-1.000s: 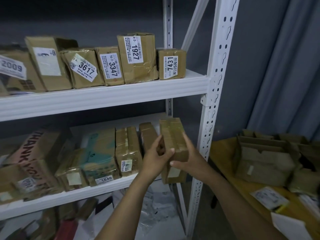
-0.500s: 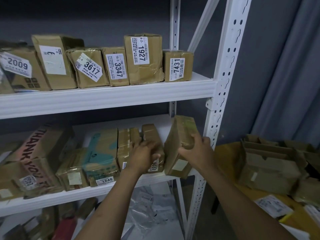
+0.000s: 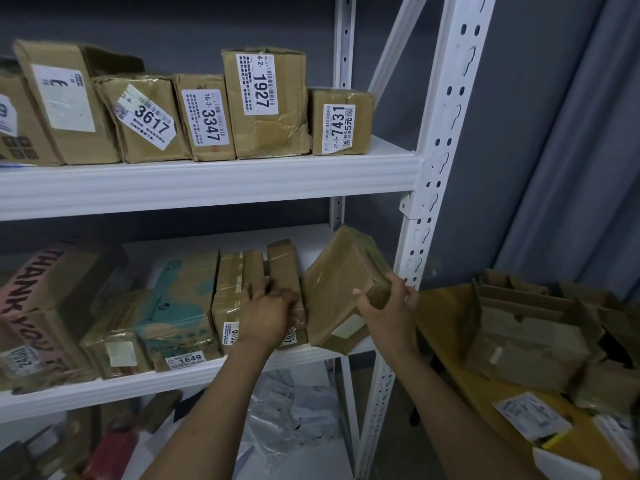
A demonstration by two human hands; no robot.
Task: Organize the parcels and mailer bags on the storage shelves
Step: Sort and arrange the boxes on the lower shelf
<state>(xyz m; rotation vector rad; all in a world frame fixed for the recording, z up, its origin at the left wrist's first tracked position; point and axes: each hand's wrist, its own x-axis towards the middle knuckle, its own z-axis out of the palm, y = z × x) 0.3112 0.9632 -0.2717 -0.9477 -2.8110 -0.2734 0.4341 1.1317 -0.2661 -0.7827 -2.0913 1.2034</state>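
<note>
**Head view.** Both forearms reach forward to the middle shelf (image 3: 173,379) of a white steel rack.

The right hand (image 3: 388,306) grips the tilted parcel (image 3: 339,278) at its near right corner: thumb laid on the broad upper face, fingers wrapped round the right edge. The parcel is a flat brown carton sheathed in glossy clear tape. Its long axis runs from the hand toward the back of the shelf, far end higher. It leans over to the right, so that its broad face turns up and to the left. A pale label sits on the near end face, just below the thumb, and the lower near corner meets the shelf's front lip.

The left hand (image 3: 270,313) lies spread over the near ends of two upright cartons – the narrow parcel (image 3: 282,265), just left of the tilted one, and the taped parcel (image 3: 232,282) beyond it. The fingers press on them and are not seen to clasp either.

Left of the left hand stands a teal-printed box (image 3: 183,296). Above both hands, on the upper shelf (image 3: 207,181), creased cardboard parcels stand in a row with white numbered labels facing out, among them 1927 (image 3: 266,109) and 7431 (image 3: 341,123). Right of the right hand rises the perforated upright post (image 3: 443,133). Beyond it, a wooden table (image 3: 443,317) bears open cartons (image 3: 519,323). Below the forearms lie crumpled grey mailer bags (image 3: 287,410).
</note>
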